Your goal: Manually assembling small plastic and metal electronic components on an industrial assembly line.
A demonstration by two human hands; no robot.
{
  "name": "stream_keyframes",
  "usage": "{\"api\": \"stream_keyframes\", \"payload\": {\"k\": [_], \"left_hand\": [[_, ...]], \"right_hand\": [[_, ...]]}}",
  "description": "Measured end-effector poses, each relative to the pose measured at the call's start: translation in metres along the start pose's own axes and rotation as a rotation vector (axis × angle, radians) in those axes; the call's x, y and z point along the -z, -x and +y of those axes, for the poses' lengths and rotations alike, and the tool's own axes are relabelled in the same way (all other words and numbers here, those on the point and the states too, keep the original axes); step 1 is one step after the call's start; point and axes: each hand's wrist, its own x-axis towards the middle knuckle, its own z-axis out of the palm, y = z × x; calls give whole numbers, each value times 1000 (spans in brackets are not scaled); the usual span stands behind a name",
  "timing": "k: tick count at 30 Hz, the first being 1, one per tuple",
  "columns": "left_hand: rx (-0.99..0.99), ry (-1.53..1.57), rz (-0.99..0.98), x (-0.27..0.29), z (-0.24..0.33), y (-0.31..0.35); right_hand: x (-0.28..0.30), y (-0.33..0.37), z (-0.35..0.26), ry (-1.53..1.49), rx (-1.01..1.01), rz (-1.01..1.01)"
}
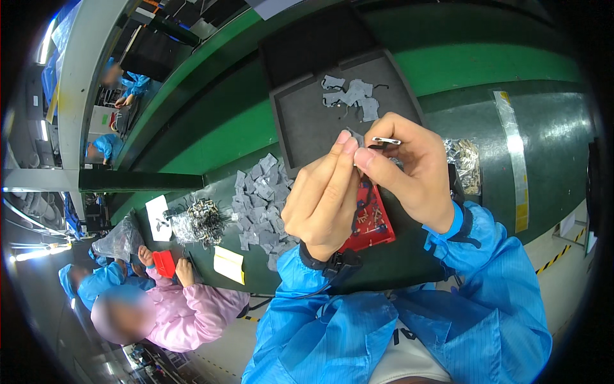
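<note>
My left hand (325,201) and my right hand (409,168) meet over the near edge of a dark tray, both closed in a fingertip pinch. Between the fingertips shows part of a small grey piece (356,136), mostly hidden by the fingers. A small slim silver-white part (387,141) with a dark strip beside it sticks out between my right thumb and fingers. Under my hands stands a red bin (373,240) holding many tiny parts. In the dark tray (300,131) lie several flat grey pieces (358,93) with short black cords.
A heap of grey pieces (263,198) lies left of my hands, beside a bundle of dark-corded parts (206,221) and a yellow paper (229,264). Silver parts in clear plastic (465,165) lie right. A co-worker in pink (192,313) sits at left, by another red container (164,263).
</note>
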Motion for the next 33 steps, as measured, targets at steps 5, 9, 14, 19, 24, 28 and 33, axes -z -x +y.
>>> {"api": "stream_keyframes", "payload": {"k": [5, 9, 14, 19, 24, 28, 33], "left_hand": [[7, 10, -9, 5, 2, -4], [32, 58, -23, 6, 5, -7], [16, 86, -15, 8, 3, -7], [-7, 53, -46, 10, 0, -9], [20, 55, -22, 8, 0, -8], [217, 185, -13, 4, 1, -5], [271, 292, -38, 5, -4, -11]], "right_hand": [[0, -1, -7, 51, 9, -39], [1, 0, -8, 33, 39, -57], [0, 1, -10, 19, 13, -66], [-1, 1, -9, 40, -6, -36], [1, -3, -7, -1, -70, -69], [2, -3, -2, -74, -93, -66], [3, -4, 1, 51, 28, -48]]}}
